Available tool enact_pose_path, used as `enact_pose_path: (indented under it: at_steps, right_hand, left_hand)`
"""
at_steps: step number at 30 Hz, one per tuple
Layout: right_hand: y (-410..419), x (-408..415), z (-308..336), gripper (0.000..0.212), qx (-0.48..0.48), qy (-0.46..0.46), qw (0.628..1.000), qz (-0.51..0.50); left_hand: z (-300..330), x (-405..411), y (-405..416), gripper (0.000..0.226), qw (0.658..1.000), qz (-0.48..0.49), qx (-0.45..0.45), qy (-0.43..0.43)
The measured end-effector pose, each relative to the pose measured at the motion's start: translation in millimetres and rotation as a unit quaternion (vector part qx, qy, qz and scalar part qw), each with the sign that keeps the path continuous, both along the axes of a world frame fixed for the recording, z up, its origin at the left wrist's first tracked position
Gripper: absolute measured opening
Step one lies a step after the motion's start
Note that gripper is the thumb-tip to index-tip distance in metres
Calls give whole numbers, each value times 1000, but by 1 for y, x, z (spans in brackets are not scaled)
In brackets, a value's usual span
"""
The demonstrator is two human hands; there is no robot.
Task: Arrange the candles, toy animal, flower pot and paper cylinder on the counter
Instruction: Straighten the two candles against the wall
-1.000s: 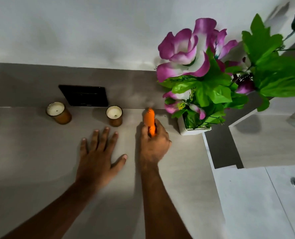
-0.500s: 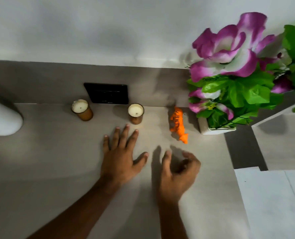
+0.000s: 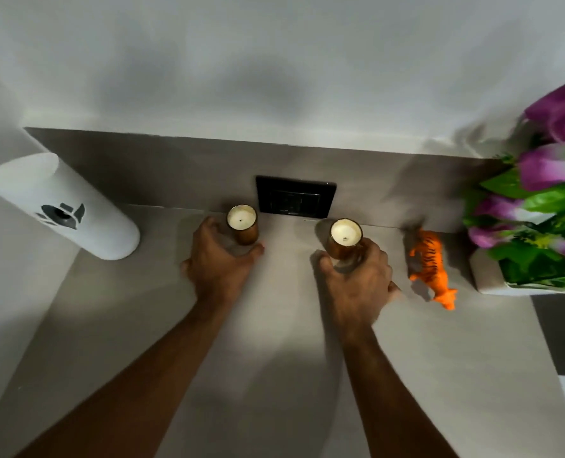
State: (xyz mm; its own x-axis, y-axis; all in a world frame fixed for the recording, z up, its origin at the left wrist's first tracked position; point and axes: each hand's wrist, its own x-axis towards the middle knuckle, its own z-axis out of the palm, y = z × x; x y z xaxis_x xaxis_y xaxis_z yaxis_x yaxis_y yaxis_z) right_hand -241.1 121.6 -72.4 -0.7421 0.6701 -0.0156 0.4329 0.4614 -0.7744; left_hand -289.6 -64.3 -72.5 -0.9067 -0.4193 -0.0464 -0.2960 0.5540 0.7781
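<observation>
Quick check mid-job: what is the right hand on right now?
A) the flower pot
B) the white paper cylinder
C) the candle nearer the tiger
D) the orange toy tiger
C: the right hand is wrapped around the right candle, while the toy tiger stands free beside it and the left hand is around the left candle.

No words, numbers or brand names can be read anywhere. The white paper cylinder (image 3: 63, 206), at nine o'clock on the worktop (image 3: 274, 342), bears only a dark leaf-shaped emblem (image 3: 60, 214), without lettering.
</observation>
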Motion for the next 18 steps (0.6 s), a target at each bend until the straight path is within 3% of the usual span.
enact_pose_path:
  at_steps: [4, 9, 18]
  right_hand:
    - [7, -14, -6, 54, 2, 9, 1000, 23]
    - [11, -23, -13, 58, 14, 16, 999, 49]
    - [9, -26, -13, 59, 29, -13, 999, 32]
  left_hand:
    - [-2, -11, 2, 77, 999, -8, 22, 27]
    - [-7, -15, 1, 51, 999, -9, 29, 40]
    - [1, -17, 3, 53, 998, -2, 29, 47]
